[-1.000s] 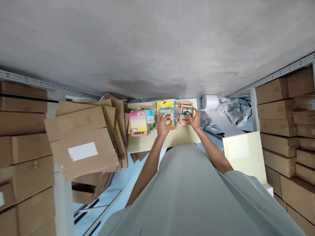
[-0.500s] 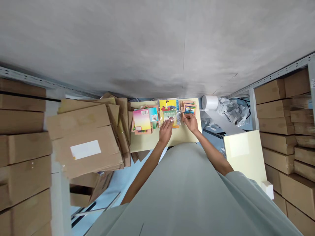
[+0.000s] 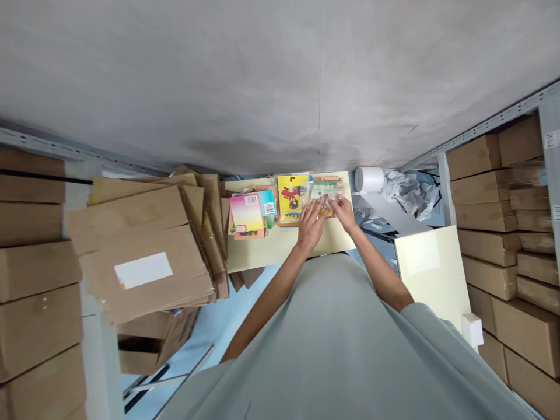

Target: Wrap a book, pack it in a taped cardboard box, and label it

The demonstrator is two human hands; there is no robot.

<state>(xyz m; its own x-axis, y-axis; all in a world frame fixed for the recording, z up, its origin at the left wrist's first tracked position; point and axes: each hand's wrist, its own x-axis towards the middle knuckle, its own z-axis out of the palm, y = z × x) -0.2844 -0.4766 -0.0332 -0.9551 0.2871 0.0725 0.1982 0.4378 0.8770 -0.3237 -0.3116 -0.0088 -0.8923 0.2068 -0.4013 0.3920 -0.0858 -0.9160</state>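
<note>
A clear plastic packet [image 3: 324, 188] with a green printed card in it lies over the small stack at the right end of the cream table [image 3: 249, 259]. At the packet's near edge, my left hand [image 3: 310, 226] has its fingers closed on the plastic. My right hand [image 3: 343, 213] pinches the near right part of the same packet, its fingertips partly hidden. Just left of it lies a yellow picture packet [image 3: 292, 195] with a red figure. Farther left, a pink-and-yellow card [image 3: 246, 214] overlaps a blue card [image 3: 268, 204], both with barcodes.
Flattened cardboard boxes [image 3: 144, 233] lean in a pile at the left. A white roll [image 3: 368, 179] and crumpled wrapping [image 3: 409, 192] are behind on the right, above a second cream board [image 3: 437, 274]. Shelves of brown cartons [image 3: 490, 251] stand on both sides.
My left hand has moved right together with the green packet, off the yellow picture packet and onto the right-hand stack. My right hand has gone from that stack to the packet.
</note>
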